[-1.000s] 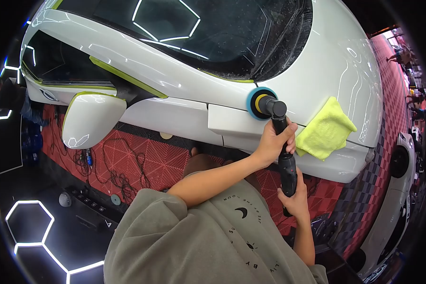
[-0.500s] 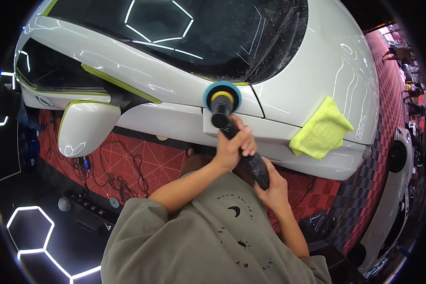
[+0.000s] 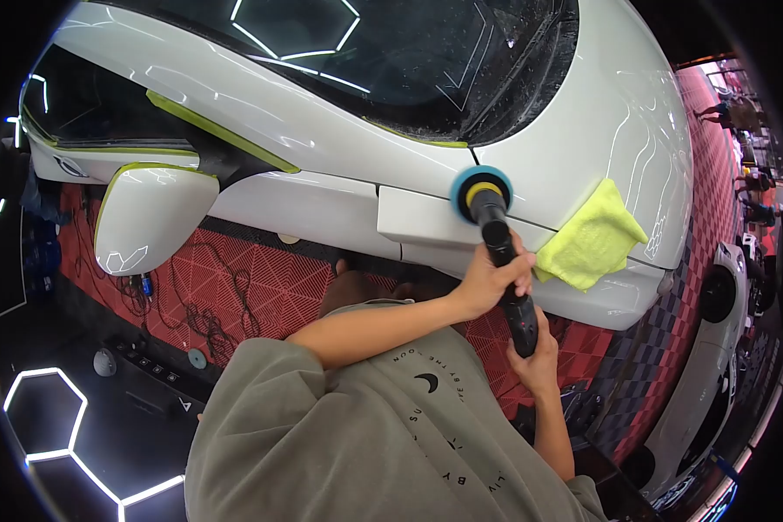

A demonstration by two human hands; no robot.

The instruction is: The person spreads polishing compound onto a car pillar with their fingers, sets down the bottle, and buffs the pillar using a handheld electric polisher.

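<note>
A black car polisher (image 3: 496,233) with a blue foam pad (image 3: 482,193) is held in both hands over the white car's front fender. The pad lies against the panel by the hood seam; firm contact cannot be made out. Wrapped round the polisher's neck is my left hand (image 3: 494,277). My right hand (image 3: 535,352) grips the rear end of its body, closer to me. Just right of the pad, a yellow-green microfiber cloth (image 3: 593,235) lies draped over the fender edge. The white car (image 3: 322,196) has green masking tape (image 3: 226,135) along its window and windshield edges.
The side mirror (image 3: 157,213) sticks out at left. Black cables (image 3: 209,304) lie on the red floor tiles (image 3: 287,296). A round pad (image 3: 197,358) rests on the dark surface at lower left. Another white car (image 3: 700,383) stands at right, with people (image 3: 744,113) farther back.
The polisher has slid right along the fender, away from the windshield corner and across the panel seam toward the cloth. Both hands have moved with it, still gripping.
</note>
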